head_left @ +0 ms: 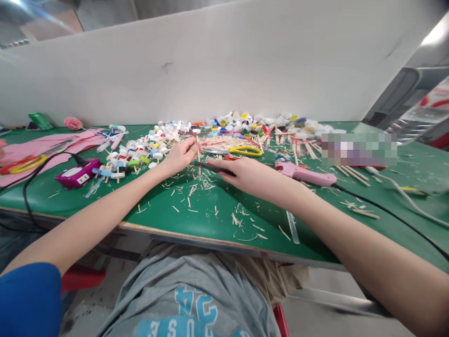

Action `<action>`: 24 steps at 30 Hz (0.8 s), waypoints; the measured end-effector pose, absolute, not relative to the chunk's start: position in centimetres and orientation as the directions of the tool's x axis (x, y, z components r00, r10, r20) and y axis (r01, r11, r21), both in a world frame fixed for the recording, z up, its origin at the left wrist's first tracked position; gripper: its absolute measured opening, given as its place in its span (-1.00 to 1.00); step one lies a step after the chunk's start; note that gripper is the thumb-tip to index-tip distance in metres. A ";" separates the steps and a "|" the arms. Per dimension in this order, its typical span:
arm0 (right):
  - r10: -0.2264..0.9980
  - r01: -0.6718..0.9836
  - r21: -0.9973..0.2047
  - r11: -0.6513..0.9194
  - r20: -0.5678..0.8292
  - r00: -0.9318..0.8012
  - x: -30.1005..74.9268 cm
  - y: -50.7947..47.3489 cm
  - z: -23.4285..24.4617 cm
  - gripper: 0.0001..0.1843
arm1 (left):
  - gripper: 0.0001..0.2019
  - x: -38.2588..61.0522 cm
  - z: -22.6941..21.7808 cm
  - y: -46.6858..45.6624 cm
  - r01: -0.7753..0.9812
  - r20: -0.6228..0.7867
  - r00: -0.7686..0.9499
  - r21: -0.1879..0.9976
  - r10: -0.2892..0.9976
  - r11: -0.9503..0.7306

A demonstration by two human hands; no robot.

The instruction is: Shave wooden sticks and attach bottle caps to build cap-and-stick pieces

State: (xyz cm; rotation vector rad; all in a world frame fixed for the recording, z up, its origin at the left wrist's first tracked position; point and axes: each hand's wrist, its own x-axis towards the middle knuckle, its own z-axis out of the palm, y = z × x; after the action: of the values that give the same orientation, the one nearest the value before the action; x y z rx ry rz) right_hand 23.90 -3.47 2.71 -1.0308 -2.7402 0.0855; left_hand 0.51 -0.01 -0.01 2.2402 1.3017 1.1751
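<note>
My left hand [183,153] pinches a thin wooden stick [199,154], which stands nearly upright between thumb and fingers. In my right hand [242,172] is a slim black utility knife [214,168], its front end close to the stick's lower part; the blade is too small to make out. Pale wood shavings [191,189] lie scattered on the green table below both hands. Just behind them is a heap of wooden sticks [226,142], with yellow-handled scissors [245,150] across its front.
A pink glue gun [305,173] with a black cord lies right of my right hand, a clear glue stick [292,227] nearer the edge. Bottle caps [245,122] are piled along the white partition [196,65]. At left are a purple power box [79,174] and pink sheets [45,149].
</note>
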 end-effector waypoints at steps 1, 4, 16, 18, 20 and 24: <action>0.653 0.645 -0.108 0.756 0.182 -0.735 23.9 -3.5 2.7 -0.48 | -0.75 0.5 0.0 -0.1 0.575 0.494 0.261 0.611 0.830 -0.544; 0.628 0.629 -0.067 0.774 0.208 -0.750 24.0 -3.6 2.6 -0.48 | -0.77 0.6 0.1 -0.2 0.565 0.474 0.266 0.629 0.839 -0.534; 0.616 0.607 -0.108 0.787 0.176 -0.768 23.2 -3.7 2.6 -0.46 | -0.77 0.4 -0.5 0.2 0.491 0.498 0.262 0.669 0.827 -0.559; 0.612 0.599 -0.127 0.791 0.171 -0.772 23.2 -3.7 2.7 -0.46 | -0.77 0.3 -0.6 0.4 0.497 0.498 0.260 0.666 0.827 -0.557; 0.609 0.591 -0.150 0.793 0.150 -0.779 23.2 -3.6 2.8 -0.46 | -0.77 0.2 -0.5 0.4 0.509 0.500 0.264 0.654 0.825 -0.559; 0.601 0.579 -0.174 0.796 0.118 -0.791 23.3 -3.8 3.0 -0.47 | -0.76 0.3 -0.3 0.3 0.538 0.510 0.284 0.616 0.812 -0.575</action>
State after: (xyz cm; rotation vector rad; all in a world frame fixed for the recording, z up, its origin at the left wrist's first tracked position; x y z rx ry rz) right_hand 23.29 -3.77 3.04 -0.9325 -2.8170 0.1926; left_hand 0.28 0.30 -0.29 2.2341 1.2260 1.1844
